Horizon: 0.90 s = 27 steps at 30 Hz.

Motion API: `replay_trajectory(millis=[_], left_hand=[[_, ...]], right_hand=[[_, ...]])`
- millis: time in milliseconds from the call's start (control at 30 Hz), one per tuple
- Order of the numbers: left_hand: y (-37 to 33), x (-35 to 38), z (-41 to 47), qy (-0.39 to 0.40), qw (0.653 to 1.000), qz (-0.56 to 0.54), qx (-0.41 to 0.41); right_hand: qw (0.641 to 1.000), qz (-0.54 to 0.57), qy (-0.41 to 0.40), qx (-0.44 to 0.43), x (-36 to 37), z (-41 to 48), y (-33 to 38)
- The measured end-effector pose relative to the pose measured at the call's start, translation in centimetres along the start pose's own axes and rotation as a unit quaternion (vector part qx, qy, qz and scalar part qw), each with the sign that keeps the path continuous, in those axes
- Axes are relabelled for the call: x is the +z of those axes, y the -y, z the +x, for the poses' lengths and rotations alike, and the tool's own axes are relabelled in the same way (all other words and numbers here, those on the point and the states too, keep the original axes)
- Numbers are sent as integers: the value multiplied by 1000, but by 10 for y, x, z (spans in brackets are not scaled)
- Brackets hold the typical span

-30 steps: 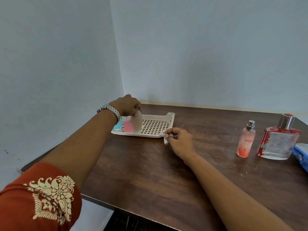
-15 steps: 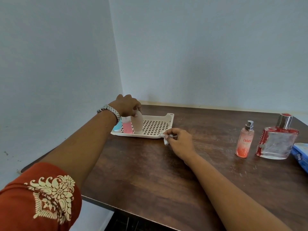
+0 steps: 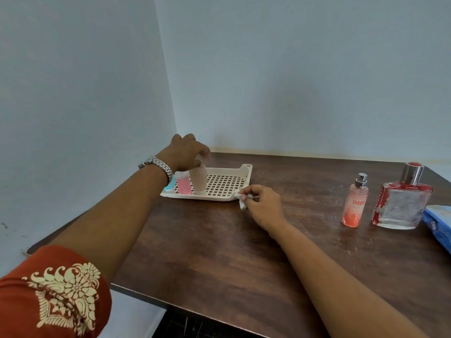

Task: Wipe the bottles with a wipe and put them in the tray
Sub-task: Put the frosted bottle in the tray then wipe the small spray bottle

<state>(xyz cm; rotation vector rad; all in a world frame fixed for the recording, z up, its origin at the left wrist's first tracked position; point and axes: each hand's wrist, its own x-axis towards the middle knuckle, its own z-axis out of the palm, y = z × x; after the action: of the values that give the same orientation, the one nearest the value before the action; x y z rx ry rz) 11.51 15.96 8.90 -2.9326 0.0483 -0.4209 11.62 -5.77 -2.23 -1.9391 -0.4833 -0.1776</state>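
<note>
L hand (image 3: 188, 152) is hovering right over the beige matte tapered bottle (image 3: 199, 179), which is standing on its narrower end at the left of the cream slotted plastic tray (image 3: 246, 172). Its fingers are hanging loose & spread, not wrapping the bottle, but the tips are blurring, so a light touch on the top can't be ruled out. R hand (image 3: 262, 206) is resting on the dark brown wood-grain table (image 3: 219, 252), pinching a small crumpled white wipe (image 3: 242, 201) btwn thumb & fingertips, right at the tray's near right corner. The step in hand looks like setting the beige one down. It's prob best done by lifting straight up w/o brushing it, since it's balancing tall on a small foot over a grid floor, just beside the translucent pink bottle (image 3: 183, 186). A blue bottle (image 3: 170, 186) is mostly hiding behind the wrist. Three are sitting in the tray, and two seem to be waiting: a slim pink spray bottle w/ silver nozzle (image 3: 355, 203) & a squat square clear-glass bottle w/ red trim & chrome cap (image 3: 400, 203). Both are standing upright near each other, well apart from the tray. The glass one is looking smeared, prob heavy & slick, so it'll likely be needing a firmer grip. A soft blue packet (image 3: 439, 223) is lying at the table's right edge.
</note>
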Motion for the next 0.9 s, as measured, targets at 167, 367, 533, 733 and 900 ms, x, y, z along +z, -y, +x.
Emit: replay_trajectory(millis=[167,367,533,733,900], left_hand=[[-39,-8,-12,-124,986,-97,57],[-106,11,-18,-202,910,-343,116],[-176,20,-15,-157,803,-571,66],[-253,39,-4,27,735,-677,37],[-289,45,1,82,723,-683,63]], right_hand=[[1000,10,-20,12,-7,-1,2],[995,-38,-80,-35,-37,-15,-10],[970,-54,-146,-185,-98,-44,-9],[917,95,-324,-211,-182,-39,7],[901,247,-318,-165,-216,-25,-2]])
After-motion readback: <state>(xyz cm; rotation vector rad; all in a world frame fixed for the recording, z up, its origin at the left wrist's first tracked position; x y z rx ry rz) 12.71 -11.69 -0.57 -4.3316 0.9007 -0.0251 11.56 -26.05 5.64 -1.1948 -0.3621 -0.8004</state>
